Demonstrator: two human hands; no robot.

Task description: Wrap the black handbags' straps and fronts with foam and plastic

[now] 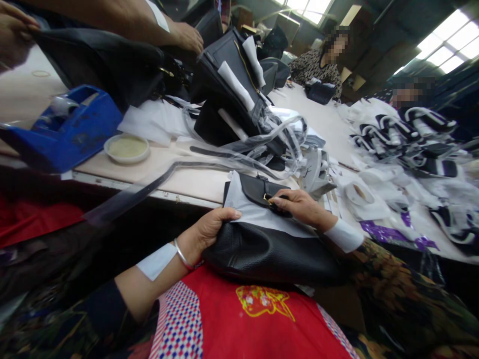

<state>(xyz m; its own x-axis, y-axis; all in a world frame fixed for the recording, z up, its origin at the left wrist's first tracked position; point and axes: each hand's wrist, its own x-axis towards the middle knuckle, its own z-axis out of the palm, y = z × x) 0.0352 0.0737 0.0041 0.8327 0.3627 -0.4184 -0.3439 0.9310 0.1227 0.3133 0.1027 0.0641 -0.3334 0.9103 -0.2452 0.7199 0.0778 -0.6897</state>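
A black leather handbag [269, 254] rests on my lap against the table edge, with white paper [250, 209] laid over its front. Above the paper lies the bag's flap [258, 188], which carries a small gold buckle [266, 198]. My left hand [213, 227] grips the bag's left side, thumb on top of the paper and fingers hidden behind. At the buckle, my right hand [297, 205] pinches the flap's small strap or metal fitting between thumb and fingers; the exact piece is partly covered.
On the table stand a blue tape dispenser [86, 129], a round dish of pale paste [126, 148] and several black bags [232, 75]. Plastic-wrapped straps [239, 154] trail over the edge. A co-worker's arm [179, 35] reaches in at upper left. Wrapped goods [396, 129] are piled at right.
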